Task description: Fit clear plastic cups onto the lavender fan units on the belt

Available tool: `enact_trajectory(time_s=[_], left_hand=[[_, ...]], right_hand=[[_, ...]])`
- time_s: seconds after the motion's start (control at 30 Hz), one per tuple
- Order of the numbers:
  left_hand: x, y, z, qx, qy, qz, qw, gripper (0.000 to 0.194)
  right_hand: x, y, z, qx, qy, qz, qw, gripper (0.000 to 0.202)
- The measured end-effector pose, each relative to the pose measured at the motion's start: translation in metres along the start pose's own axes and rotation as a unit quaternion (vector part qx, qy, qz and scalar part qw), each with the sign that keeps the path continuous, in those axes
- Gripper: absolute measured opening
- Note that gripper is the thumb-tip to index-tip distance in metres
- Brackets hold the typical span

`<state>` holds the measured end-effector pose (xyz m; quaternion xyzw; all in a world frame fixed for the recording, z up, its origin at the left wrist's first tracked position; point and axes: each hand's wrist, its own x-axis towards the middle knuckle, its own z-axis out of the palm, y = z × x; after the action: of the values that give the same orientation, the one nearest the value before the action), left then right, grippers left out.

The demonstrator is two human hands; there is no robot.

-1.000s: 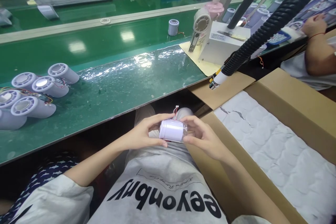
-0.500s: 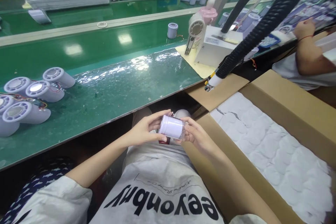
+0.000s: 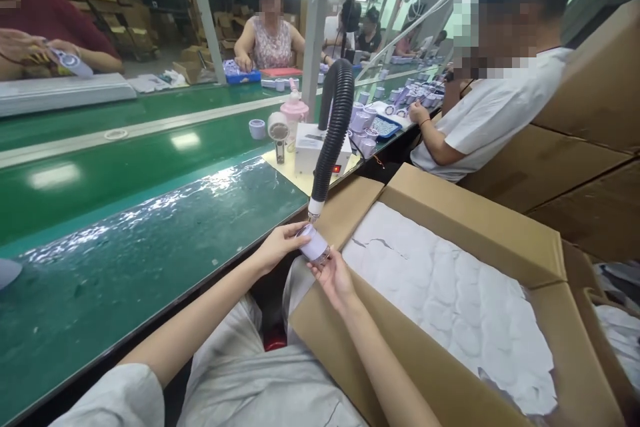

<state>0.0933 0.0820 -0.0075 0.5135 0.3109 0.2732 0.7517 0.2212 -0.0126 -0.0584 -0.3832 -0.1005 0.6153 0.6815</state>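
Note:
A pale purple cylindrical housing point(image 3: 314, 244) is held tilted between my two hands, just under the white tip of a black corrugated hose point(image 3: 331, 140). My left hand point(image 3: 281, 245) grips its upper left end, the thumb along its side. My right hand point(image 3: 336, 278) has its fingers closed around the lower end, where a clear or metallic-looking part shows. The housing's upper end is at the hose tip; whether they touch I cannot tell. The hose rises from a white box-shaped unit point(image 3: 303, 152) with a lit red switch on the bench.
An open cardboard box point(image 3: 473, 213) with white padded packing stands at my right. The green bench point(image 3: 150, 267) runs along my left. A small handheld fan point(image 3: 279, 135) and a pink container point(image 3: 295, 110) stand by the unit. A co-worker in a white shirt point(image 3: 480, 113) sits beyond the box.
My view has swung up and to the right. Both hands have carried the housing from in front of my lap to the hose tip, and it is now tilted more steeply.

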Motion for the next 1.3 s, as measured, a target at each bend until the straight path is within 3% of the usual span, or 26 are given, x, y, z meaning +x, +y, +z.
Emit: enact_trajectory(time_s=[0.33, 0.43, 0.53, 0.6, 0.73, 0.8, 0.9, 1.0, 1.13, 1.3], left_hand=[[0.001, 0.005, -0.018, 0.065, 0.028, 0.021, 0.997, 0.063], [-0.019, 0.009, -0.021, 0.067, 0.007, 0.020, 0.998, 0.071], [-0.055, 0.013, -0.020, 0.083, -0.061, 0.008, 0.995, 0.078], [-0.082, 0.015, -0.017, 0.107, -0.101, 0.014, 0.989, 0.079], [-0.121, 0.013, -0.011, 0.162, -0.110, 0.076, 0.978, 0.077], [-0.130, 0.013, -0.010, 0.198, -0.100, 0.114, 0.968, 0.078], [-0.137, 0.016, -0.012, 0.260, -0.095, 0.163, 0.947, 0.080], [-0.141, 0.021, -0.014, 0.294, -0.093, 0.194, 0.931, 0.082], [-0.146, 0.022, -0.015, 0.301, -0.077, 0.202, 0.929, 0.084], [-0.150, 0.019, -0.017, 0.309, -0.076, 0.208, 0.925, 0.084]], right_hand=[[0.019, 0.007, 0.006, -0.025, -0.045, -0.006, 0.999, 0.036], [0.005, -0.005, 0.007, -0.079, -0.092, -0.033, 0.992, 0.039], [-0.023, -0.025, 0.008, -0.146, -0.148, -0.049, 0.977, 0.039], [-0.045, -0.039, 0.008, -0.257, -0.215, -0.088, 0.938, 0.039], [-0.076, -0.056, 0.013, -0.500, -0.333, -0.230, 0.766, 0.040], [-0.083, -0.058, 0.017, -0.527, -0.342, -0.248, 0.738, 0.040], [-0.089, -0.057, 0.022, -0.534, -0.340, -0.218, 0.742, 0.040], [-0.093, -0.055, 0.028, -0.511, -0.330, -0.161, 0.777, 0.039], [-0.097, -0.055, 0.035, -0.475, -0.306, -0.089, 0.820, 0.039], [-0.099, -0.054, 0.040, -0.450, -0.282, -0.026, 0.847, 0.036]])
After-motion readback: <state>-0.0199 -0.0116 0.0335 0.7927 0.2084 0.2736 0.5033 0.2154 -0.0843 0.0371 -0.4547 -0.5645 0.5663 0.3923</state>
